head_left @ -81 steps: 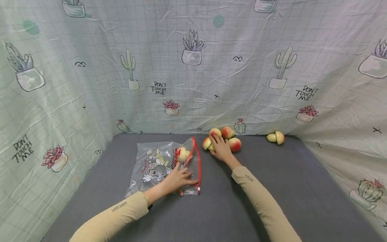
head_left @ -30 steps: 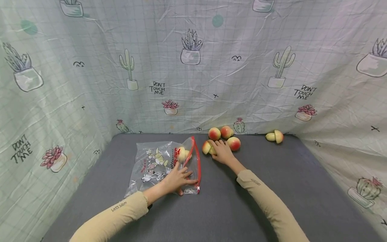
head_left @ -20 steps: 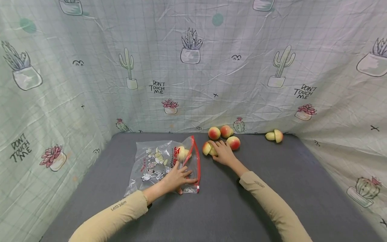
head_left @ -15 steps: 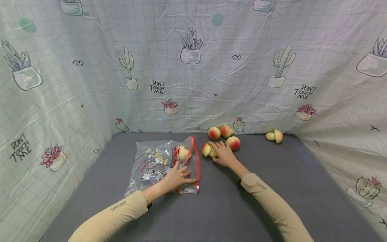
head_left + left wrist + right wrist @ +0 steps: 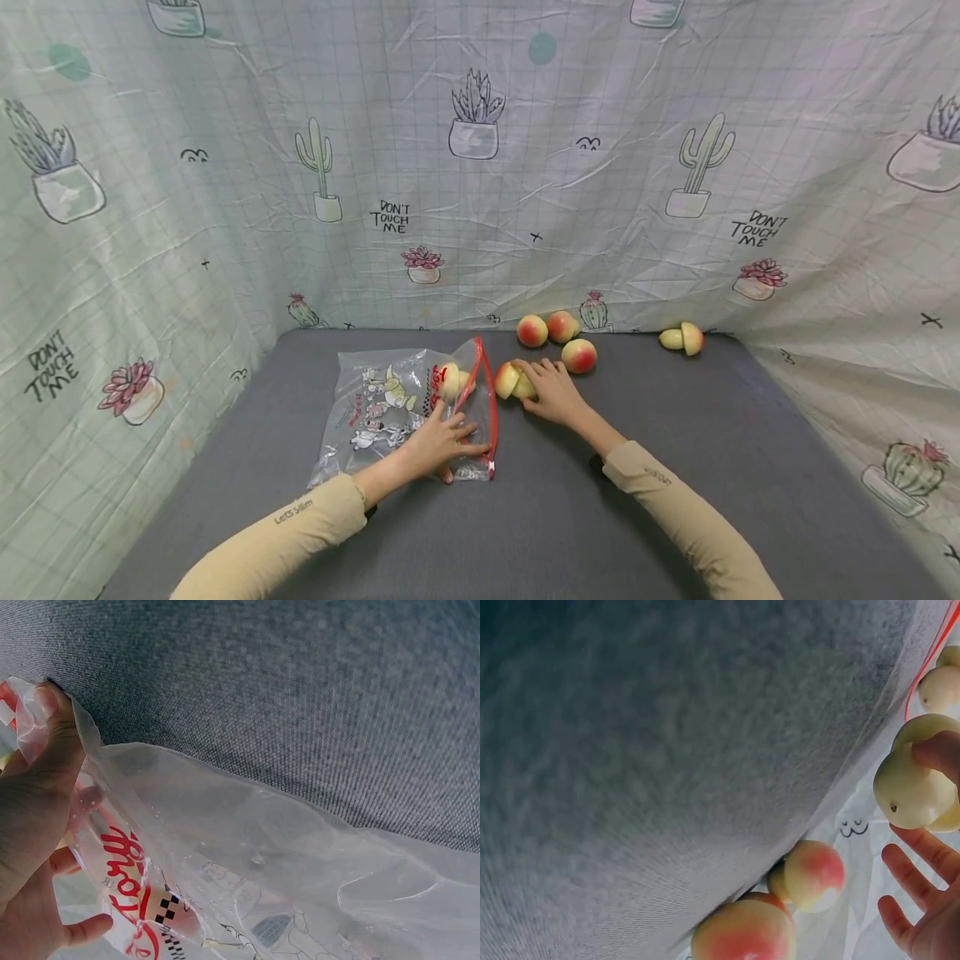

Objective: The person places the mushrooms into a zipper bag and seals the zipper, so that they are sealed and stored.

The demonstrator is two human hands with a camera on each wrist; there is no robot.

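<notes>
Head view: a clear plastic zip bag lies flat on the grey tabletop, its red-trimmed mouth facing right and a toy mushroom inside near that mouth. The left hand rests on the bag's mouth end, fingers spread wide. Just right of the bag's red trim, the right hand holds another toy mushroom in a narrow grip; whether it touches the trim I cannot tell. Three more mushrooms sit behind and right of the bag, and a single one well right of it. Open tabletop runs from the bag's near edge toward the person. The curtain behind the bag repeats "DON'T TOUCH ME"; the left sleeve bears small lettering beginning "Lets".

Left wrist view: red script on the bag reads "Tory", above a black checker strip. The thumb lies against the film at the bag's mouth.

Right wrist view: the thumb presses the held mushroom near the bag's red edge, other fingers apart below.
</notes>
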